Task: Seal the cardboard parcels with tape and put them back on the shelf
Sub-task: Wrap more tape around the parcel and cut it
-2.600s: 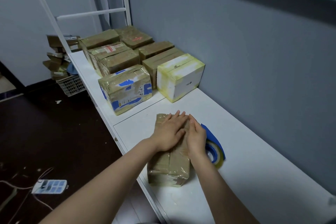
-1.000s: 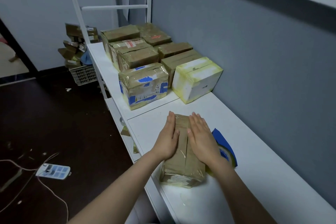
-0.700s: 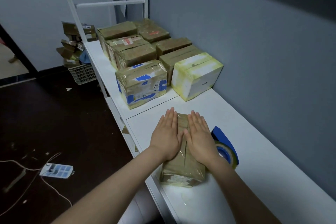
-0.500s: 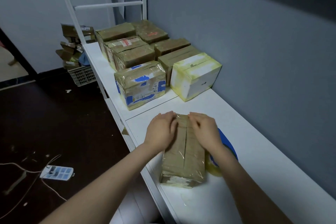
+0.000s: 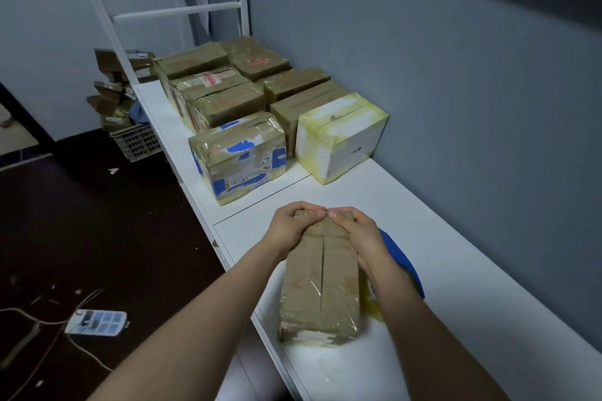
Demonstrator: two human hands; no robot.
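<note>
Brown cardboard parcel (image 5: 321, 283), clear-taped, lies lower ctr on white shelf (image 5: 472, 254) w/ left hand (image 5: 290, 228) & right hand (image 5: 356, 233) both curled over its far end, fingertips meeting, likely pressing tape down; next: two-handed lift to sealed boxes (image 5: 239, 156), upper ctr.

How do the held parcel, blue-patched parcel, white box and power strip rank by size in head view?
1. held parcel, though nearest the camera
2. blue-patched parcel and white box, alike
3. power strip
</note>
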